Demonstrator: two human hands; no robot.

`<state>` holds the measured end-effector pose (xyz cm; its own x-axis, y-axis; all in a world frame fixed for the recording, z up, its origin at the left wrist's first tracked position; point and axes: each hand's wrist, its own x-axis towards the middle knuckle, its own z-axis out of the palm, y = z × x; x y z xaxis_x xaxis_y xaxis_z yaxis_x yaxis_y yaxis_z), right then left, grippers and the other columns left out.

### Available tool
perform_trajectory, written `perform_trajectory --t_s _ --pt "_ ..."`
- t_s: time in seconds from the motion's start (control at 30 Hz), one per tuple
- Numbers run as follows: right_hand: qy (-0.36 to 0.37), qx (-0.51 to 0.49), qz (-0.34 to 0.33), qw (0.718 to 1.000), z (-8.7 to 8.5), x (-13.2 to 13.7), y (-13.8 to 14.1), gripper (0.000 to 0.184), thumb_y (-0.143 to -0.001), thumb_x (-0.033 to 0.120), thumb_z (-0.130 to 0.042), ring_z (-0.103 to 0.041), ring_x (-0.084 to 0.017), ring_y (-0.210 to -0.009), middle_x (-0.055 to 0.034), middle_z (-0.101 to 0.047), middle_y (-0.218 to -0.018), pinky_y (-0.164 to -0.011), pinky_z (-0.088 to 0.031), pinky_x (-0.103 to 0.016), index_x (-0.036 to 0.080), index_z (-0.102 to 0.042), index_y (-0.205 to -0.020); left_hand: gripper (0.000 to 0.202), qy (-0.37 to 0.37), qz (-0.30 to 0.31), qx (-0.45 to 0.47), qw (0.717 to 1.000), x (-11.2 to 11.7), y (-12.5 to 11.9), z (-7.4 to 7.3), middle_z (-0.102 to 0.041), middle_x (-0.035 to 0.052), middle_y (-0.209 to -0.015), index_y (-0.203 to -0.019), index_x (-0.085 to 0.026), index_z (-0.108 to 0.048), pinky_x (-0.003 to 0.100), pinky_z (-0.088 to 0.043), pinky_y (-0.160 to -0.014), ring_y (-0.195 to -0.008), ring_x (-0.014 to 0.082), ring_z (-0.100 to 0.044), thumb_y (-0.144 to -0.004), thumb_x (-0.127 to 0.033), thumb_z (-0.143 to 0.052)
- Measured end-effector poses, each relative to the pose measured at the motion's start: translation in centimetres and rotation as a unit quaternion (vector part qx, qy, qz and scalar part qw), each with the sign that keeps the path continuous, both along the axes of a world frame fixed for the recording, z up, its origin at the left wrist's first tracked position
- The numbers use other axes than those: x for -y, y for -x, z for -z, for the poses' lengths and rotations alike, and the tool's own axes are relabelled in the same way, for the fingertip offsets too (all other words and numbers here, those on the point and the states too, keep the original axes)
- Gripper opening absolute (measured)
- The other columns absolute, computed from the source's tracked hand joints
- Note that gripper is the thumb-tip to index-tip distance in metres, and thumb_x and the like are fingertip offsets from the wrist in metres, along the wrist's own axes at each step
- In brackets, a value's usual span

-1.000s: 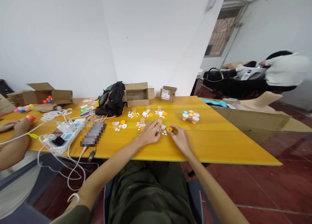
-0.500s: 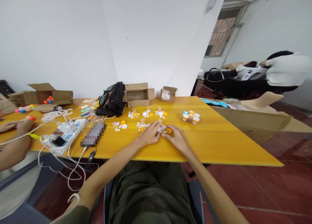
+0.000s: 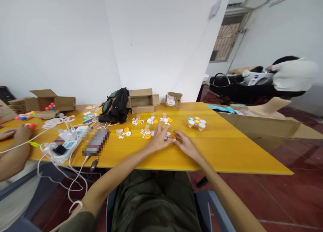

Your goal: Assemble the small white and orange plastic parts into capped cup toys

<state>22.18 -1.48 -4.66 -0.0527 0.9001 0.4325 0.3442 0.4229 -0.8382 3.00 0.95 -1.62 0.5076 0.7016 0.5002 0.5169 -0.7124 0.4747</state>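
My left hand (image 3: 160, 138) hovers over a small group of parts, its fingers spread and its thumb stretched right. My right hand (image 3: 186, 144) is beside it, fingers apart and slightly curved, thumb tip close to the left thumb. Between them lie small white parts (image 3: 167, 136) and an orange disc (image 3: 173, 137), partly covered by my fingers. Left of my left hand is another cluster with an orange disc (image 3: 148, 137) and a clear cup (image 3: 147, 128). Several similar clusters of white wheels, orange discs and clear cups lie behind and to the left.
Several capped cups (image 3: 196, 123) stand to the right. At the back are a black bag (image 3: 117, 106), an open cardboard box (image 3: 142, 102) and a smaller box (image 3: 173, 100). On the left lie a phone (image 3: 96, 143), a power strip (image 3: 73, 144) with cables, and another person's hand (image 3: 23, 132).
My left hand has opened, its fingers spreading and its thumb reaching right. The right hand has shifted slightly right and stays beside the orange disc. The view has tilted a little.
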Motion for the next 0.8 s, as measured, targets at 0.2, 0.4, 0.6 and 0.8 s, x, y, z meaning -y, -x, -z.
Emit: perform_trajectory --t_s 0.2,0.4,0.6,0.8 --pt "0.045 -0.067 0.002 0.997 0.5 -0.1 -1.3 0.031 -0.084 0.044 -0.068 -0.070 -0.030 -0.114 -0.0104 -0.074 -0.122 -0.103 -0.056 -0.049 0.026 -0.071 -0.110 0.064 -0.033 -0.027 -0.070 0.997 0.4 -0.4 -0.3 -0.028 0.0134 -0.162 -0.145 -0.030 -0.048 0.063 -0.031 -0.120 -0.150 0.0392 -0.029 -0.090 -0.056 -0.066" --pt "0.029 -0.042 0.016 0.999 0.0 0.0 -0.9 0.027 -0.089 0.047 -0.063 -0.072 -0.030 -0.110 -0.0089 -0.077 -0.116 -0.101 -0.056 -0.050 0.028 -0.074 -0.105 0.067 -0.026 -0.041 -0.086 0.995 0.9 -0.1 -0.5 -0.030 0.0164 -0.162 -0.153 -0.028 -0.038 0.061 -0.034 -0.118 -0.146 0.0372 -0.037 -0.096 -0.059 -0.052" --pt "0.026 -0.030 0.023 0.999 -0.4 0.3 -0.7 0.027 -0.090 0.046 -0.061 -0.072 -0.029 -0.108 -0.0082 -0.078 -0.114 -0.101 -0.055 -0.048 0.027 -0.074 -0.104 0.069 -0.028 -0.087 -0.101 0.991 1.3 -0.3 -0.4 -0.033 0.0196 -0.161 -0.153 -0.023 -0.038 0.063 -0.032 -0.117 -0.145 0.0399 -0.039 -0.097 -0.061 -0.048" --pt "0.028 -0.032 0.024 0.999 -0.6 0.5 -0.6 0.029 -0.089 0.048 -0.060 -0.072 -0.029 -0.108 -0.0079 -0.078 -0.113 -0.101 -0.054 -0.047 0.027 -0.074 -0.103 0.068 -0.032 -0.090 -0.105 0.990 1.4 -0.3 -0.3 -0.033 0.0202 -0.162 -0.152 -0.020 -0.038 0.061 -0.033 -0.117 -0.146 0.0397 -0.037 -0.098 -0.061 -0.045"
